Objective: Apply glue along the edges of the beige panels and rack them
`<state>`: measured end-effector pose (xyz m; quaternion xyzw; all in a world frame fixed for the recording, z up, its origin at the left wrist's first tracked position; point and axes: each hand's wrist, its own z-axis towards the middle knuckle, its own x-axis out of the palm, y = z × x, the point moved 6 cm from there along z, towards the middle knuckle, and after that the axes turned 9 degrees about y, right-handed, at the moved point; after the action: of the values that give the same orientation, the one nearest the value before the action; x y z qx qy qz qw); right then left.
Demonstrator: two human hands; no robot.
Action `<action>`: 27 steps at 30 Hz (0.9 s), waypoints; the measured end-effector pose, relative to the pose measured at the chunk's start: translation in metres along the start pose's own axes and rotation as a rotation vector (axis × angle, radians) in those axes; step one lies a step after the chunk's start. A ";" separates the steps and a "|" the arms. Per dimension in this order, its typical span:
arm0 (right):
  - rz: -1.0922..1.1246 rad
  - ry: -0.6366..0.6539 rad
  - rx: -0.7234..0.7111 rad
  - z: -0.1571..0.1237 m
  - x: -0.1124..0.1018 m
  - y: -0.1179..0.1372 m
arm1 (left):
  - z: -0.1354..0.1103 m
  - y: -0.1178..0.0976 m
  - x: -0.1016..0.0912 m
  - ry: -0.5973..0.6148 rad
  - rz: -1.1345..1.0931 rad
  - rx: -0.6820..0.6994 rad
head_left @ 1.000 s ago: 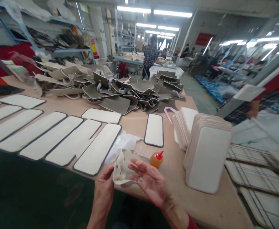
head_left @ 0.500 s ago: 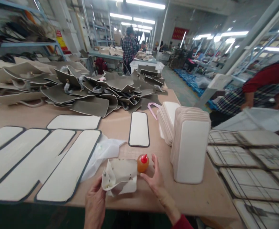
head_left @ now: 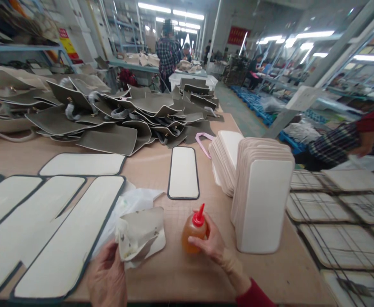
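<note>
My right hand is wrapped around a squeeze bottle of amber liquid with a red pointed nozzle, which stands slightly tilted over the table. Between the fingers of my left hand is the left edge of a creased, stained off-white scrap, its far side free. Under and behind that scrap lies a crumpled white sheet. Just beyond the bottle, a white rounded panel with a dark border rests flat. To the right of my right hand, a stack of white rounded panels leans upright.
Several larger dark-edged panels lie at the left. A heap of grey-brown bag pieces spreads along the back, with a pink strap nearby. At the right are racks of panels and a person in a red sleeve.
My right hand has closed around the squeeze bottle, which now sits nearer to me. My left hand and the scrap have shifted left, and the camera view has moved slightly.
</note>
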<state>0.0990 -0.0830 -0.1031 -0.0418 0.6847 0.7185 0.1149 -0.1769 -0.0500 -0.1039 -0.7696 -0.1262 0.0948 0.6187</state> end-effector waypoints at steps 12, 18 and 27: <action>-0.230 0.551 0.006 -0.015 0.017 0.081 | -0.029 -0.058 0.038 0.446 -0.061 0.130; -0.219 0.591 -0.019 -0.025 0.036 0.099 | -0.049 -0.090 0.058 0.588 -0.032 0.237; -0.142 0.494 -0.189 -0.029 0.035 0.128 | -0.075 -0.130 0.067 0.634 0.032 0.507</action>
<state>0.0332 -0.1128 0.0124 -0.2743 0.6171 0.7374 -0.0102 -0.1007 -0.0722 0.0402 -0.5856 0.1101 -0.1097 0.7956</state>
